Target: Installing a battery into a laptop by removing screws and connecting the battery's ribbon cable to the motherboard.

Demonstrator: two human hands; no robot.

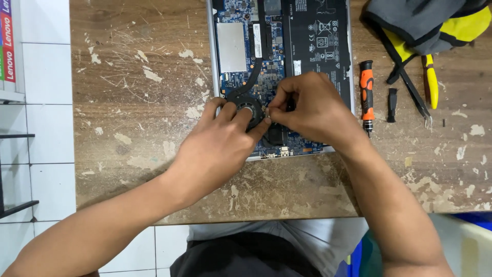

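Observation:
An opened laptop [287, 46] lies back-up on a worn wooden table [133, 77], showing its blue circuit board, a black battery and a round black cooling fan [247, 109]. My left hand [218, 146] rests on the fan, fingers spread over its housing. My right hand [307, 110] is just right of the fan, its thumb and fingers pinched together over a small part on the board; the part itself is hidden by the fingers. The two hands almost touch at the fan's right edge.
An orange and black screwdriver [366, 92] lies right of the laptop, with a small black bit [392, 104] beside it. Yellow-handled pliers [429, 82] and grey and yellow gloves [435, 23] sit at the back right. White floor tiles lie left of the table.

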